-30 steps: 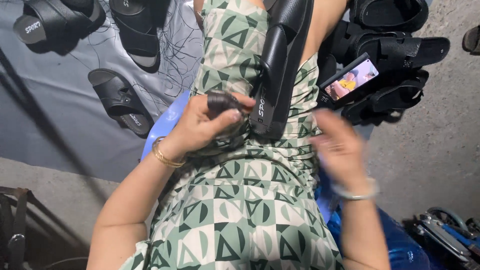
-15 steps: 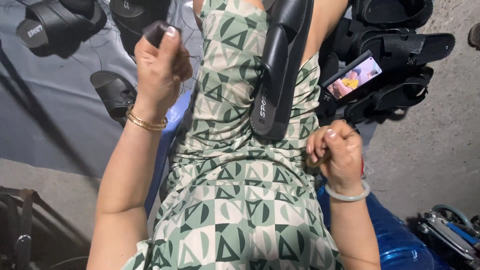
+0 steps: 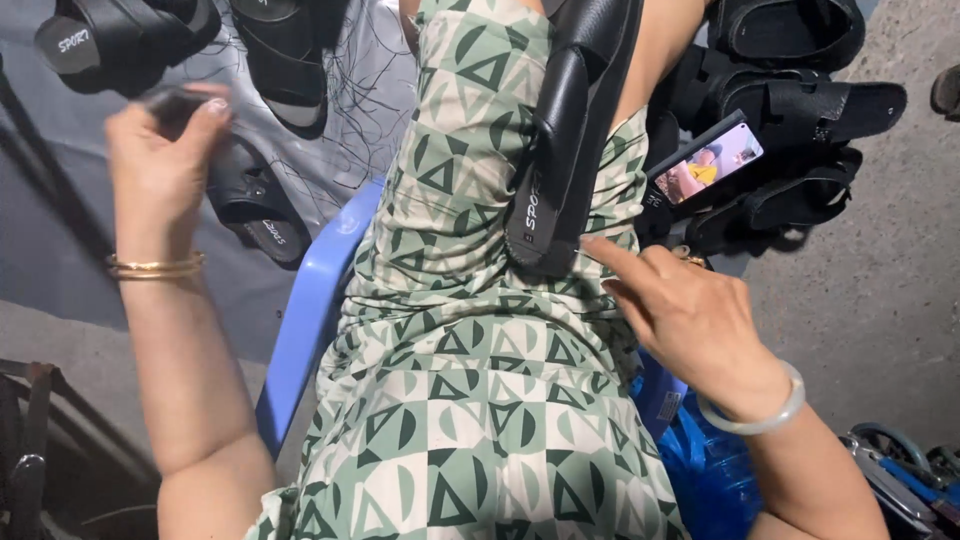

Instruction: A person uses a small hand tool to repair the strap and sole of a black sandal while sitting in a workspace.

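Observation:
My left hand [image 3: 160, 165] is out to the left over a grey sheet, fingers pinched on a small dark piece [image 3: 172, 100] that is blurred. It hovers above a black sandal [image 3: 262, 210] lying on the sheet. A long black sandal [image 3: 570, 140] rests on my lap, on the green and cream patterned dress [image 3: 470, 400]. My right hand [image 3: 690, 315] is beside the sandal's near end, index finger stretched toward it, holding nothing.
More black sandals [image 3: 290, 50] lie on the grey sheet [image 3: 60, 230] at upper left. A pile of black sandals [image 3: 800, 110] sits at upper right with a lit phone [image 3: 712, 160] on it. A blue plastic chair edge [image 3: 310, 310] and a blue bag [image 3: 705, 475] flank my legs.
My left hand carried the small dark piece from my lap up and out to the left. My right hand opened from a loose fist and reached toward the sandal on my lap.

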